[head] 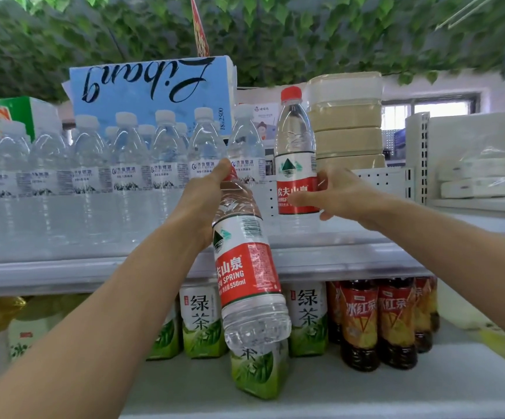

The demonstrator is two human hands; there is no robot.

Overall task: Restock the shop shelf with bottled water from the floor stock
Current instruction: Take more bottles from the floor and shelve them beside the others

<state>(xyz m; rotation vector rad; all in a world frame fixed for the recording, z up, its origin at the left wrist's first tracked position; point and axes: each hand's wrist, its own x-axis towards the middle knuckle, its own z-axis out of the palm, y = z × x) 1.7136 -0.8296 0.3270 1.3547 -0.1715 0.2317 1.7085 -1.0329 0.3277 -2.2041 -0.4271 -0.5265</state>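
Observation:
My left hand [202, 201] grips the neck of a red-labelled water bottle [248, 273], which hangs tilted in front of the shelf edge. My right hand [340, 192] is curled round the red label of a second red-capped bottle [295, 140] that stands upright on the upper shelf [64, 267]. To its left stands a row of several white-capped water bottles [124, 164].
On the lower shelf stand green tea cartons [199, 322] and dark red tea bottles [378, 322]. A blue tissue pack [154, 86] and stacked beige packs [346, 122] sit behind the bottles. A white shelf unit [471, 164] stands at the right.

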